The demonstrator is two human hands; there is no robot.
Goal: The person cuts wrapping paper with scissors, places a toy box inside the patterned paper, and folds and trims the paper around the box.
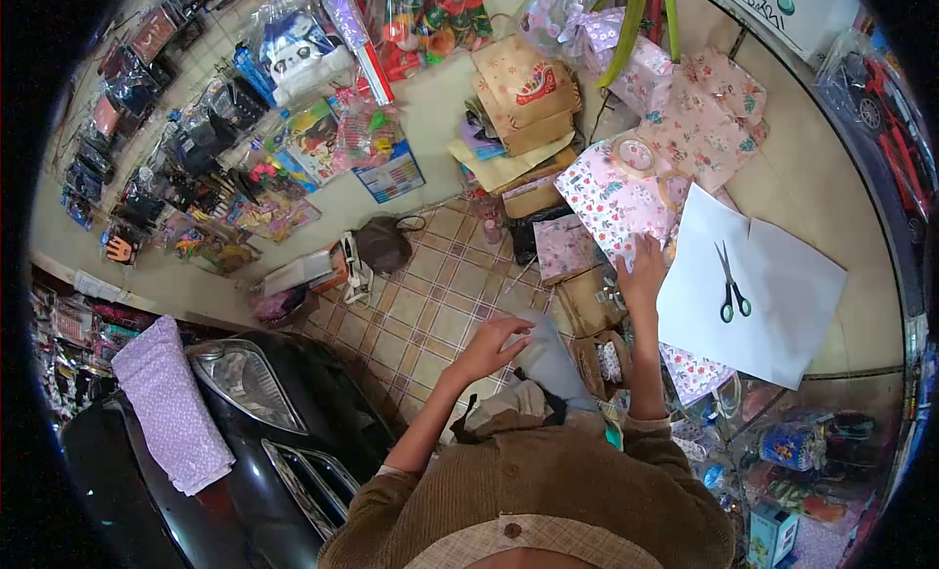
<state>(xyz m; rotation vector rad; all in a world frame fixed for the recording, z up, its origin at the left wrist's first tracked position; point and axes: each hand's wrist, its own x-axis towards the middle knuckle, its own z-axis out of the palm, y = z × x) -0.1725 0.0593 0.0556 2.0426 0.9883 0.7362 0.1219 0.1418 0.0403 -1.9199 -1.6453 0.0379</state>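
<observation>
**Fingers [647,248] spread on flowered paper [599,195]**

Our right hand [641,273] lies on the near edge of that paper, its fingers a little apart and not clamped; whether the thumb reaches under the edge, we cannot tell. Our left hand [492,350] hangs over a leg, thumb and fingers apart, holding nothing.

The paper is on the left part of the table [831,202], beside a white sheet [782,310] that carries scissors [730,285]. A tape roll [636,140] sits on it.

We judge the paper light, smooth, rather slippery and easily creased or torn. It would be best taken by the near edge, flat pads above and thumb beneath, with the roll's weight minded, since tilting could send it sliding.
</observation>
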